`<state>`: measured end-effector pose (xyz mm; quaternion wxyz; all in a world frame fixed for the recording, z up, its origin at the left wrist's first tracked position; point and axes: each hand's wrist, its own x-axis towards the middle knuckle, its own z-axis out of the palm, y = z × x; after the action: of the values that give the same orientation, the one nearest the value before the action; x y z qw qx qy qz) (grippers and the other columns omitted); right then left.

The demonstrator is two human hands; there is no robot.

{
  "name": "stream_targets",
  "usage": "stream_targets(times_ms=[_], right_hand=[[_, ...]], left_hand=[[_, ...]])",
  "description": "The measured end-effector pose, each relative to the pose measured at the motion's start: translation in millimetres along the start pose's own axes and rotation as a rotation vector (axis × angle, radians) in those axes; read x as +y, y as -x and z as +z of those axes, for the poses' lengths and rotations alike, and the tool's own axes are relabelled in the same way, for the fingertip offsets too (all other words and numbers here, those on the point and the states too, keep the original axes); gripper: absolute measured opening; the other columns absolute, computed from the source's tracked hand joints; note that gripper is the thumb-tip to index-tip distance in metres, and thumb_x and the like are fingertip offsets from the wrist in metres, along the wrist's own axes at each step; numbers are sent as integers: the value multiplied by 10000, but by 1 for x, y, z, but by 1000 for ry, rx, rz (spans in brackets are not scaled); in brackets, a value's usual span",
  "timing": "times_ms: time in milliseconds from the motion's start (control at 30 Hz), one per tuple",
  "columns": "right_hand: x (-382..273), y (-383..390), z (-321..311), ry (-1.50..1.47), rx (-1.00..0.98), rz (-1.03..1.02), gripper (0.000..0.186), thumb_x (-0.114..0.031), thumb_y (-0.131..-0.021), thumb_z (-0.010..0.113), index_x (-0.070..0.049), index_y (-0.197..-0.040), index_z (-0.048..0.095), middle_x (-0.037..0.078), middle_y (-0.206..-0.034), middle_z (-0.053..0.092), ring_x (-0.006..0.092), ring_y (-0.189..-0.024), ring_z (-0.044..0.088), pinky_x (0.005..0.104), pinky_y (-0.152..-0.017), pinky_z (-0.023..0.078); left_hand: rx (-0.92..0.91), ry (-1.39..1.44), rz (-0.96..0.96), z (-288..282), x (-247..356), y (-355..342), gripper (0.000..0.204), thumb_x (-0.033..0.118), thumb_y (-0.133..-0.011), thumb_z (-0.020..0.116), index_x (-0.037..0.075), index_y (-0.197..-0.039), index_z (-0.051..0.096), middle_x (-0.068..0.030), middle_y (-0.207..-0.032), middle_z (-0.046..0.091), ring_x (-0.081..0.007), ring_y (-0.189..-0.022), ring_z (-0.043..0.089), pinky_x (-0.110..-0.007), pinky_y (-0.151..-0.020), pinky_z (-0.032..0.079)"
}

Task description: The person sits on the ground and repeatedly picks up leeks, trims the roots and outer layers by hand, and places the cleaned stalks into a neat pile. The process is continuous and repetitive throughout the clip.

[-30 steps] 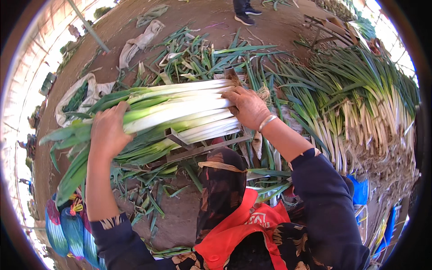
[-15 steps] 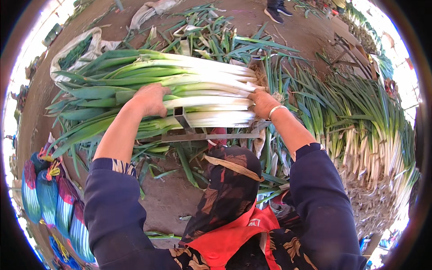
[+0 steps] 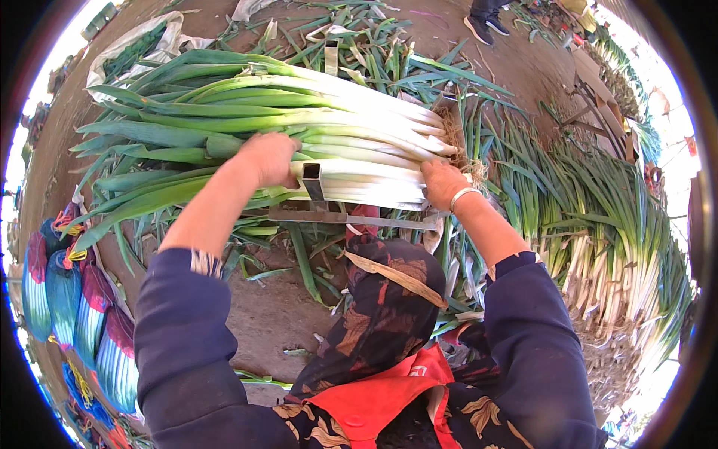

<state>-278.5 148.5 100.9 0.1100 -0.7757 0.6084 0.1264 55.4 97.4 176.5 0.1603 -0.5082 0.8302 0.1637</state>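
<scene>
A thick heap of leeks [image 3: 351,142] lies crosswise in front of me, green leaves to the left and white shanks with roots to the right. It rests in a metal rack whose near crossbar [image 3: 355,218] and square upright post [image 3: 314,182] show. My left hand [image 3: 268,159] is closed over leeks where the green turns white, just left of the post. My right hand [image 3: 444,184], with a pale bangle at the wrist, closes on the white ends at the near right of the heap. Fingertips of both hands are partly hidden among the stalks.
More leeks [image 3: 606,247] are stacked at the right, roots toward me. Loose leaves [image 3: 359,56] litter the ground beyond the rack. A white sack [image 3: 146,49] of greens stands far left, and netted bundles [image 3: 78,299] lie near left. Another person's shoes [image 3: 479,30] are at the far edge.
My right hand has shifted slightly nearer to me along the white ends. My left hand stays on the leeks beside the post. The whole view has shifted a little.
</scene>
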Motion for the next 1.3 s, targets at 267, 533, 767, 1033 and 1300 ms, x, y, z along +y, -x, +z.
stream_targets(times_ms=[267,533,767,1033,1300], right_hand=[[-5,2,-11,-96,-30,23,423,-223,-756,678,-26,-1115,573,205,-1140,595,351,-1146,543,423,-987,414],[4,15,-27,-631,532,-124,420,-254,-777,781,-22,-1084,613,174,-1032,640,327,-955,624,380,-842,498],[-24,-6,9,-348,439,-33,527,-506,-876,608,-150,-1265,605,192,-1249,554,393,-1231,436,500,-1062,303],[-19,-13,39,-577,716,115,365,-379,-928,578,-111,-1165,643,140,-1253,561,365,-1183,478,494,-1028,346],[-23,-52,40,-194,568,274,720,-561,-952,385,-123,-1505,241,145,-1528,302,341,-1429,228,518,-1158,117]], left_hand=[[647,-78,166,31,14,26,270,24,-624,685,85,-886,679,-81,-939,586,-268,-1007,557,-396,-928,433],[611,-164,60,-61,39,53,306,166,-701,769,83,-985,693,-98,-931,625,-297,-926,607,-399,-918,468],[590,34,37,0,-2,32,266,268,-795,714,147,-1030,675,-77,-1008,624,-267,-1047,559,-427,-930,417],[782,156,-101,50,3,5,240,382,-854,637,161,-895,722,-35,-907,617,-250,-946,558,-395,-850,381],[827,147,-160,57,10,-8,273,407,-839,644,145,-826,722,-42,-841,610,-259,-886,569,-398,-788,373]])
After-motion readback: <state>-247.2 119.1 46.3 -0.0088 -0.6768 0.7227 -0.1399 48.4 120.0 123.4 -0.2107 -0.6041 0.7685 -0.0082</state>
